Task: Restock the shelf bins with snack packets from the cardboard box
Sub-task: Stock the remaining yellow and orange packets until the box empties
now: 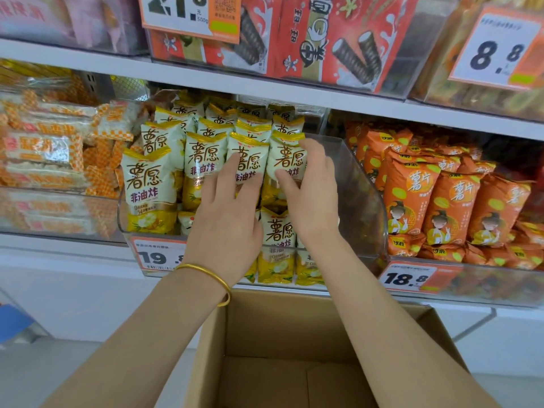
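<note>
Left hand point(226, 213) flat, fingers spread, steadying the white-and-yellow foil snack packets point(203, 160) in the clear plastic shelf bin point(362, 201). Right hand point(312, 195) grips the rightmost packet point(284, 160). Seat it upright, label forward, flush. No packets visible in the brown cardboard box point(282, 334) below.

Head view, sole camera: worn on the head, faced forward and down, close to the clear shelf bin point(362, 201); cardboard box point(265, 334) sat directly beneath, at the frame's lower edge.

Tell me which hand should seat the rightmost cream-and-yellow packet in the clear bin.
Right, probably. The right hand curls round that cream-and-yellow snack packet beside the clear plastic bin's right wall; the left hand lies flat on the middle packets.
</note>
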{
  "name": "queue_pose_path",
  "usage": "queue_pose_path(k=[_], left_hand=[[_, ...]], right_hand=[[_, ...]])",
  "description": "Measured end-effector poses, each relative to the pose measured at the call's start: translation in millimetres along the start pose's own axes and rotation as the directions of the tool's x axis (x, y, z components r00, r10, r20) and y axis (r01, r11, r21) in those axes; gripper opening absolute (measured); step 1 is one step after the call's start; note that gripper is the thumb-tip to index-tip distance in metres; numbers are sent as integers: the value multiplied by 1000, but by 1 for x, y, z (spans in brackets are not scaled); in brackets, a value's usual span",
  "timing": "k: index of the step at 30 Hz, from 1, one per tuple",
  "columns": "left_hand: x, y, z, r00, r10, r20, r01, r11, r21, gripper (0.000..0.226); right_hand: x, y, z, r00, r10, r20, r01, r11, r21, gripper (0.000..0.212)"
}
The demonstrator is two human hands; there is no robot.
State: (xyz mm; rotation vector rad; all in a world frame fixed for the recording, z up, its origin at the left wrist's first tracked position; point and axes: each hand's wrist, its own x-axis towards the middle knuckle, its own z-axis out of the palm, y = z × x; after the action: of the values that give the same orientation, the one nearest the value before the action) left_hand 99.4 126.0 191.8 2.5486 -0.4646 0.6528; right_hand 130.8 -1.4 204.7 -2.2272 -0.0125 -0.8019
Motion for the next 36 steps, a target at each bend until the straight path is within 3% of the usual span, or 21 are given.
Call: queue_pose_path(k=[6,10,17,20,23,25,28,33,36], left_hand=[[-2,-2,3,1000,26,5,-26,999,40,58],[-6,-5,5,994,101,-33,-97,988,119,55],[-27,3,-6,964,256,-77,-240,955,174,50],[-59,7,-16,953,303,19,-302,938,172,44],[-115,5,-8,897,342,281,-382,919,100,42],[-161,-4,6,807,352,474,-434,898,71,37],[-208,-19,17,686,299,664,-435,899,44,42],[-225,-26,18,663,256,704,-415,908,61,34],[-222,-25,23,666,293,686,-440,897,44,34]], right_hand=[[-3,3,2,997,-44,62,48,996,-69,49],[-2,5,-11,992,-50,113,53,998,-18,61],[-29,10,-42,985,-169,23,170,984,-57,46],[-79,14,-73,973,-229,11,228,971,65,33],[-158,40,-86,956,-135,262,125,991,55,28],[-204,71,-77,841,44,539,-46,999,-10,28],[-254,125,-47,550,276,788,-152,961,-230,31],[-314,166,-4,153,419,895,-132,906,-401,41],[-350,169,18,-145,540,829,-193,807,-559,72]])
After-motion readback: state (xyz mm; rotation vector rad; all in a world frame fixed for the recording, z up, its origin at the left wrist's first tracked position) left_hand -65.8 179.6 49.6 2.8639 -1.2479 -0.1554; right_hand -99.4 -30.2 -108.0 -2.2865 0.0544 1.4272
